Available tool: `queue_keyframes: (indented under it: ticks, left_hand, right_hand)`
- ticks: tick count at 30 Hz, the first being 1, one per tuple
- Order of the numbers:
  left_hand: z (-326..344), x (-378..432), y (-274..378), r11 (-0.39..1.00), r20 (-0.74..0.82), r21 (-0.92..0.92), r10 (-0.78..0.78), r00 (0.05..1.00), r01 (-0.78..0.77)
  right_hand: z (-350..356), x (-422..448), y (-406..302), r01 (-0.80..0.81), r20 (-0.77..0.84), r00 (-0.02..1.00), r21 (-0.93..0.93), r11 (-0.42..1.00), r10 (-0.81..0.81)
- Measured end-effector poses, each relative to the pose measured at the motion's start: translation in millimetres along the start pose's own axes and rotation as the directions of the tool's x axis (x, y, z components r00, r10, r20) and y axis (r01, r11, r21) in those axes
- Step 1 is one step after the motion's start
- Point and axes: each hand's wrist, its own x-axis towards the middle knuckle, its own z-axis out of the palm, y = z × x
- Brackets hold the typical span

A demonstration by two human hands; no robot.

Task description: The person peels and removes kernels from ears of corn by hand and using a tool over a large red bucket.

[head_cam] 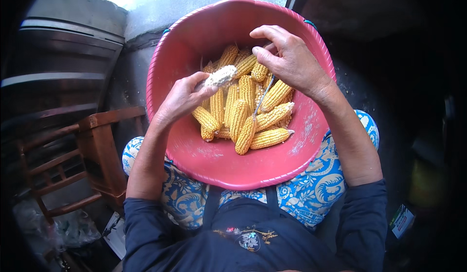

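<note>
My left hand (188,93) grips a pale corn cob (220,76) stripped of its kernels, held by one end. Opposite it, my right hand (288,57) hovers over the right side of the heap, thumb and forefinger apart, with nothing seen in it; its other fingers are partly hidden. Below both hands, several yellow ears of corn (239,115) lie piled in a red plastic tub (233,170). A thin metal rod (264,96) slants across the ears beneath my right hand. Loose kernels (286,121) show between the ears at the right.
The tub sits between my knees, against the patterned blue trousers (310,177). A brown wooden chair (105,155) stands at the left, near clear plastic bags (73,228). Metal panels (62,57) rise at the upper left. A small printed box (401,221) lies at the right.
</note>
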Motion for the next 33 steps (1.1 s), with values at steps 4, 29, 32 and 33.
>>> queue_keyframes:
  ticks: [4, 29, 32, 33]
  left_hand:
    - [13.1, -0.6, 0.9, 0.874, 0.058, 0.485, -0.019, 0.998, -0.012]
    - [-17.4, 59.8, 69.9, 0.984, 0.027, -0.169, 0.063, 0.998, -0.057]
    - [-5.7, 47.4, 24.7, 0.994, 0.183, -0.078, -0.06, 0.981, 0.075]
    - [-4.3, 39.9, 13.2, 0.992, 0.192, -0.067, -0.09, 0.977, 0.104]
  right_hand:
    - [-9.4, -4.5, -4.7, 0.056, 0.092, 0.995, -0.185, 0.981, -0.04]
    - [-32.5, -11.4, -22.2, 0.08, -0.034, 0.996, -0.082, 0.993, -0.083]
    - [-24.5, -13.2, -21.3, 0.123, -0.035, 0.991, -0.126, 0.984, -0.129]
    - [-22.6, -12.8, -21.6, 0.127, -0.01, 0.991, -0.143, 0.981, -0.13]
